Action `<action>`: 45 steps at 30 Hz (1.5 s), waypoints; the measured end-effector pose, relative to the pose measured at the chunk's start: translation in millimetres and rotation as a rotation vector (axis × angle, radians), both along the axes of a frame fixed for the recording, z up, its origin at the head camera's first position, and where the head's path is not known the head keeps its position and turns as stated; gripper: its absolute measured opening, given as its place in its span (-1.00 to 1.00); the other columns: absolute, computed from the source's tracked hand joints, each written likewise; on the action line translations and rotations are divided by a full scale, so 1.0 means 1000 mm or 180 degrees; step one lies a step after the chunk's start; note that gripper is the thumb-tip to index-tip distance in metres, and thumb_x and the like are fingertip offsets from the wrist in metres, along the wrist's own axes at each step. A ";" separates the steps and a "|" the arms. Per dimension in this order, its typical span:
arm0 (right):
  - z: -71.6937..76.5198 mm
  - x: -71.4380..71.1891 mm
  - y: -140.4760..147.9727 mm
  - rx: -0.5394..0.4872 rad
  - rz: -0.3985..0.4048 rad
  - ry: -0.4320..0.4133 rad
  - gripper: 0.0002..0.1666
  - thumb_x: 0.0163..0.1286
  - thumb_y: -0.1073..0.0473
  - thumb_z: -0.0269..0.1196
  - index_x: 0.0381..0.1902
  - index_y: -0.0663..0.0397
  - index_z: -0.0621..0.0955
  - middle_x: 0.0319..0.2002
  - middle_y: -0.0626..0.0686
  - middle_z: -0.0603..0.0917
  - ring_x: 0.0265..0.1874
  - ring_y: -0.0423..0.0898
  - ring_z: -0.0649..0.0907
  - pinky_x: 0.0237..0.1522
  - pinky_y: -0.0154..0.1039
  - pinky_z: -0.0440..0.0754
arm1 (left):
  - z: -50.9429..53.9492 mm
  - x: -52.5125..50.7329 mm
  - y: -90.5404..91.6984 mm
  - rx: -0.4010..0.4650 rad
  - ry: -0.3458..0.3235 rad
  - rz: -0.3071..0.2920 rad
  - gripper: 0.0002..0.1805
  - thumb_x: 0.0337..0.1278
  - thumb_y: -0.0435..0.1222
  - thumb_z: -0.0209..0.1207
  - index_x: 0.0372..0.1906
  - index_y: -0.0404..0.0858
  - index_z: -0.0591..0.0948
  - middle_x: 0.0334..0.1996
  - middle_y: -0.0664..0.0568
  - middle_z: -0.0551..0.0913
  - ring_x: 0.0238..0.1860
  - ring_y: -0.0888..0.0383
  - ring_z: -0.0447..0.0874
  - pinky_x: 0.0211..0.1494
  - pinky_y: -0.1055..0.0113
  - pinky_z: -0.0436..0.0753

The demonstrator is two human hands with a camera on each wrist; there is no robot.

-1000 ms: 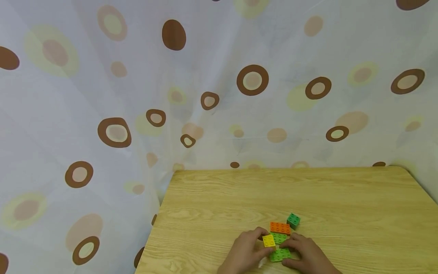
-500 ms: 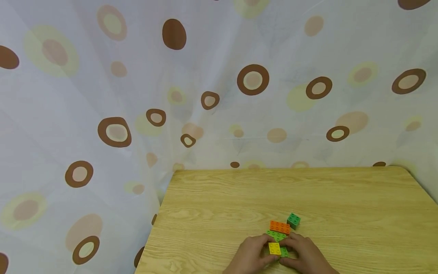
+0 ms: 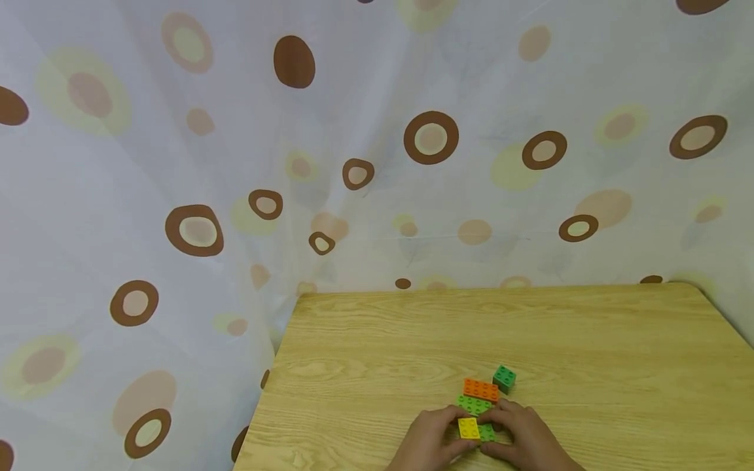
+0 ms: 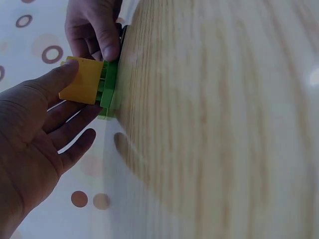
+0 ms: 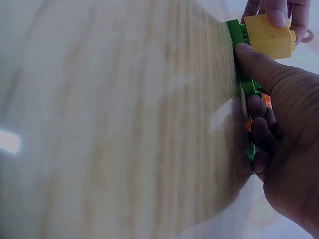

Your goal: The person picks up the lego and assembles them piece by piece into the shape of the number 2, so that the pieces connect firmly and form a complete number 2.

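My left hand (image 3: pixel 425 439) pinches a yellow square block (image 3: pixel 468 428) between thumb and fingers. In the left wrist view the yellow block (image 4: pixel 81 80) stands over the studs of a green block (image 4: pixel 107 85), with my left thumb on its near side. The right hand (image 3: pixel 526 437) grips the light green block (image 3: pixel 485 432) under and beside the yellow one. In the right wrist view the right thumb presses the side of that green block (image 5: pixel 236 33). Just behind lies a second light green block (image 3: pixel 474 404), partly covered by fingertips. Whether the yellow block is fully seated I cannot tell.
Behind the light green blocks sits an orange block (image 3: pixel 480 390), with a dark green square block (image 3: pixel 504 378) at its right corner. They rest on a wooden table (image 3: pixel 377 353). A patterned curtain (image 3: pixel 365 98) hangs behind and left of it.
The yellow block has moved toward me and onto the left part of the nearer green block, carried by my left hand. The right hand has hardly moved.
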State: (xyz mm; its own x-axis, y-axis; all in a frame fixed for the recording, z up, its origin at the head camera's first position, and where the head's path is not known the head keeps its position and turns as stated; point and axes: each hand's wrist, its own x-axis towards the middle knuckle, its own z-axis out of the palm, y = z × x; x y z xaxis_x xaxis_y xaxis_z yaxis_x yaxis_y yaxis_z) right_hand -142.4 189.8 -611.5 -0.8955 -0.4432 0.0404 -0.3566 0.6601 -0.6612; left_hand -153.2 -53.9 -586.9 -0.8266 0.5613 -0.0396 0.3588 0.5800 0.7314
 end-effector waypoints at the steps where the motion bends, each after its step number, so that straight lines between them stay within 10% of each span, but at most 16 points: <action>1: 0.000 0.000 0.000 0.0001 0.0001 0.0002 -0.49 0.26 -0.40 0.45 0.02 -0.31 0.75 -0.02 -0.22 0.69 -0.01 -0.01 0.71 -0.14 0.04 0.53 | 0.000 0.000 -0.001 -0.0003 0.0017 -0.0001 -0.61 0.31 -0.02 0.42 0.17 -0.02 0.72 0.00 0.37 0.75 -0.04 0.51 0.63 -0.09 0.51 0.61; 13: -0.002 0.002 0.000 -0.0029 -0.0028 0.0018 -0.49 0.26 -0.39 0.45 0.01 -0.29 0.75 0.02 -0.11 0.72 0.11 0.28 0.68 -0.06 0.40 0.58 | -0.004 0.002 -0.002 0.0030 0.0057 -0.0075 -0.58 0.31 -0.06 0.42 0.21 -0.06 0.74 0.06 0.31 0.76 0.09 0.44 0.66 0.07 0.44 0.66; 33: -0.002 0.002 0.000 -0.0058 0.0005 0.0146 -0.50 0.27 -0.40 0.43 0.03 -0.31 0.75 -0.01 -0.19 0.69 -0.14 -0.31 0.61 -0.20 -0.18 0.41 | -0.007 0.005 -0.005 0.0295 0.0183 -0.0152 -0.57 0.34 -0.09 0.38 0.24 -0.11 0.75 0.08 0.28 0.76 0.09 0.44 0.67 0.08 0.50 0.64; 41: -0.005 0.002 0.000 -0.0112 0.0005 0.0083 -0.52 0.26 -0.38 0.45 0.02 -0.34 0.75 0.06 -0.10 0.71 0.09 0.16 0.69 -0.07 0.27 0.57 | -0.009 0.005 -0.008 0.0329 0.0230 -0.0136 -0.55 0.32 -0.10 0.39 0.25 -0.12 0.74 0.10 0.23 0.76 0.12 0.40 0.67 0.11 0.50 0.64; 45: -0.004 0.002 0.001 -0.0079 0.0013 0.0078 -0.50 0.27 -0.39 0.43 0.04 -0.34 0.75 0.07 -0.10 0.71 0.09 0.11 0.69 -0.08 0.15 0.55 | -0.006 0.004 -0.008 0.0252 0.0281 -0.0163 -0.56 0.32 -0.10 0.40 0.24 -0.13 0.75 0.10 0.23 0.76 0.13 0.40 0.67 0.12 0.49 0.64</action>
State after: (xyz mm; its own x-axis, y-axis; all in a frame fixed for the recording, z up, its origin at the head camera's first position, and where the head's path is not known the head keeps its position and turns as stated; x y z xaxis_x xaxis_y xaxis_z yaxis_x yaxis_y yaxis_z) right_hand -140.3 190.4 -615.7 -0.8923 -0.4454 0.0732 -0.3754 0.6422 -0.6684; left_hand -148.8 -61.8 -593.3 -0.7950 0.6015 0.0781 0.4515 0.5010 0.7383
